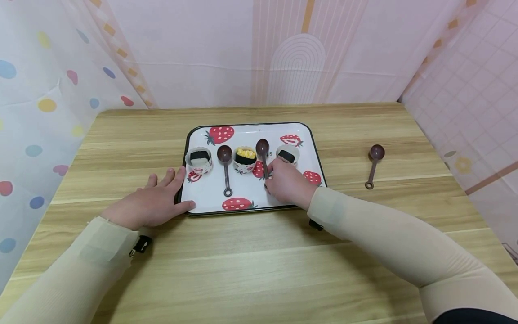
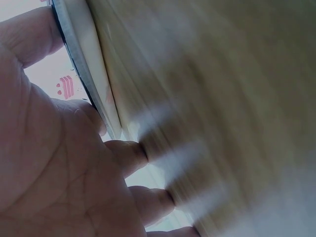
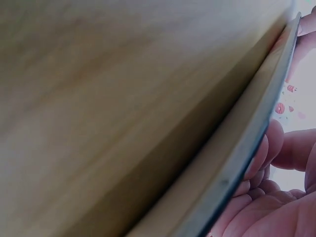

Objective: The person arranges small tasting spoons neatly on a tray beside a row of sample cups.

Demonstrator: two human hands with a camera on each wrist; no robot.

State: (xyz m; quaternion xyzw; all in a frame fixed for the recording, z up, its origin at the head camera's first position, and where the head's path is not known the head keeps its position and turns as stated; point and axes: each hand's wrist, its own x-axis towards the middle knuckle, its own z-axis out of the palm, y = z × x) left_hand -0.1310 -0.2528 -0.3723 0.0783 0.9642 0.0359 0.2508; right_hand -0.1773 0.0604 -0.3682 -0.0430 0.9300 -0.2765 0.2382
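My right hand (image 1: pixel 289 183) pinches the handle of a brown measuring spoon (image 1: pixel 262 147) on the white strawberry-print tray (image 1: pixel 210 204). Its fingertips hide the handle's lower end. At the tray's left side my left hand (image 1: pixel 151 204) rests with fingers spread, the thumb over the front corner; the left wrist view shows the palm (image 2: pixel 54 168) by the rim. Three paper cups stand in a row: the left cup (image 1: pixel 206 169) and right cup (image 1: pixel 294 153) hold white pieces with black bands, the middle cup (image 1: pixel 244 169) a yellow-topped one. Between left and middle cups lies another brown spoon (image 1: pixel 225 154).
A third brown measuring spoon (image 1: pixel 376 153) lies on the wooden table (image 1: pixel 243 265), right of the tray. A patterned curtain (image 1: pixel 194 54) hangs behind the table's back edge, and more patterned cloth (image 1: pixel 485 76) hangs on the right.
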